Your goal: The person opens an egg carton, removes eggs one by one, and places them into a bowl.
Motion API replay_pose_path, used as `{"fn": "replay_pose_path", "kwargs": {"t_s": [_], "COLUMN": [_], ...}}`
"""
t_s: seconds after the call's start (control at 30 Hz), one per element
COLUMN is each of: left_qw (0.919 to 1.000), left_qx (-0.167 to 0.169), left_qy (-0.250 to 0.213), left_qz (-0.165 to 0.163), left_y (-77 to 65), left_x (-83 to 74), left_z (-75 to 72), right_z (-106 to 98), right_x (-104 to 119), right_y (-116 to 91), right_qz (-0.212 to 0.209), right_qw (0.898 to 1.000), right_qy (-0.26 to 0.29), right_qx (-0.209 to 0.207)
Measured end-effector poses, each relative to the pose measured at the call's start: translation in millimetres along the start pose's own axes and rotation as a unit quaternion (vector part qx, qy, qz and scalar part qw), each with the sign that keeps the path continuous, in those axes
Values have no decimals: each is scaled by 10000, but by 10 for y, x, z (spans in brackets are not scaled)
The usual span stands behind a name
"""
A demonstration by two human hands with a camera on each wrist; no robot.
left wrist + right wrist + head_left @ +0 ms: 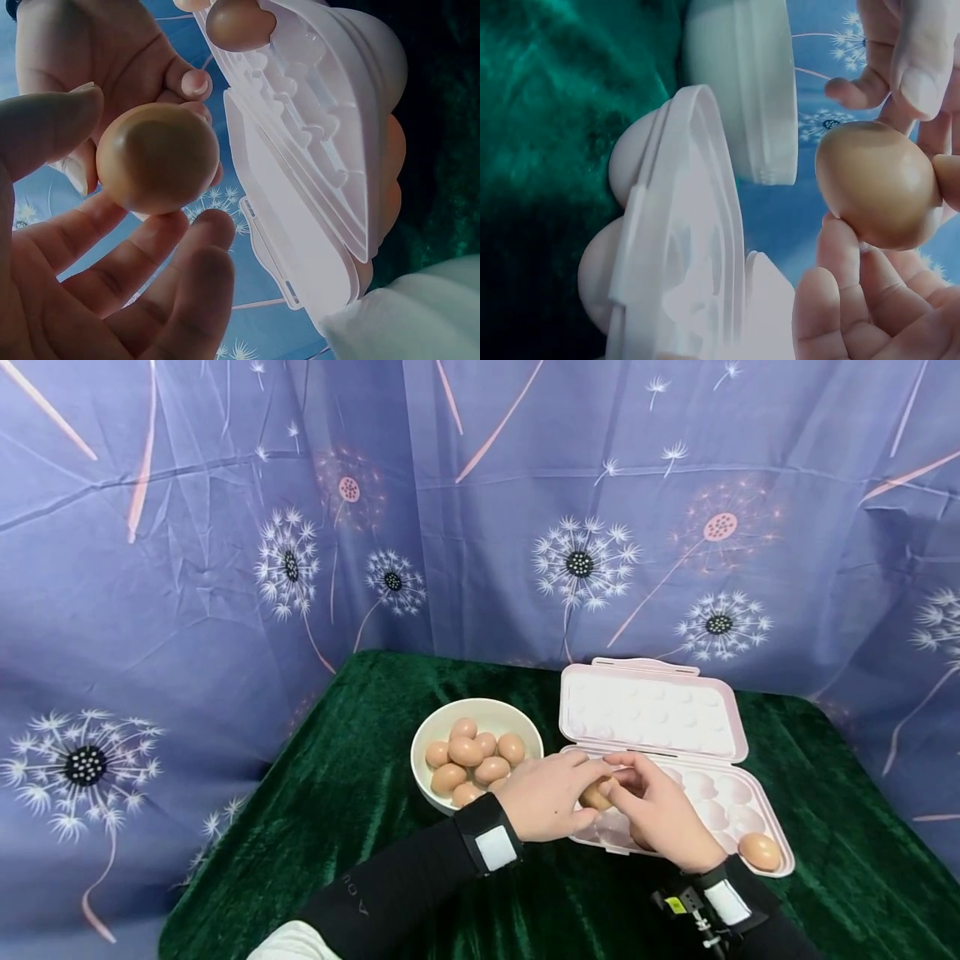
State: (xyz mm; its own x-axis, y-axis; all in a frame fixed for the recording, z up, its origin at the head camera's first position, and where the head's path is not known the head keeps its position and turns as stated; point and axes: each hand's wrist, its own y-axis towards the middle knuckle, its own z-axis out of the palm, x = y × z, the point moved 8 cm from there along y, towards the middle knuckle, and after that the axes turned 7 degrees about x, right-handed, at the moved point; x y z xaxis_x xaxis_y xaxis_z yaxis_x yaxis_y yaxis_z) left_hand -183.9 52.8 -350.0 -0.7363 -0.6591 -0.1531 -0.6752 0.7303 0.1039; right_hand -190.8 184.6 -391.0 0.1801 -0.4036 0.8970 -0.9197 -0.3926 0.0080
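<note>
Over the near part of an opened egg box, both hands meet at one brown egg (596, 795). The left hand (547, 795) comes from the bowl side, its curled fingers around the egg. In the left wrist view, its fingertips lie along the egg's (157, 157) lower side. The right hand (663, 814) pinches the same egg (877, 184) between thumb and fingertips. Beneath the hands, the pale pink egg box (772, 827) has round hollows; one brown egg (760, 852) sits in its near right corner. Another egg (639, 837) is mostly hidden under the right hand.
A cream bowl (420, 739) with several brown eggs (466, 750) stands left of the egg box. The box's lid (652, 706) is folded back behind its base. A dark green velvet cloth (337, 793) covers the table, with a dandelion-patterned curtain (480, 568) behind.
</note>
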Motion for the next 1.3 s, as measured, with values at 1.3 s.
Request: {"fn": "replay_pose_path", "kwargs": {"t_s": [1.3], "left_qw": [9967], "left_qx": [29], "left_qy": [-15], "left_qz": [-809], "left_y": [-593], "left_x": [696], "left_z": [-234], "right_z": [-142], "right_x": [-22], "right_y": [-149], "right_qz": [-296], "right_qw": [9918], "right_qy": [-1153], "right_qx": [-469]}}
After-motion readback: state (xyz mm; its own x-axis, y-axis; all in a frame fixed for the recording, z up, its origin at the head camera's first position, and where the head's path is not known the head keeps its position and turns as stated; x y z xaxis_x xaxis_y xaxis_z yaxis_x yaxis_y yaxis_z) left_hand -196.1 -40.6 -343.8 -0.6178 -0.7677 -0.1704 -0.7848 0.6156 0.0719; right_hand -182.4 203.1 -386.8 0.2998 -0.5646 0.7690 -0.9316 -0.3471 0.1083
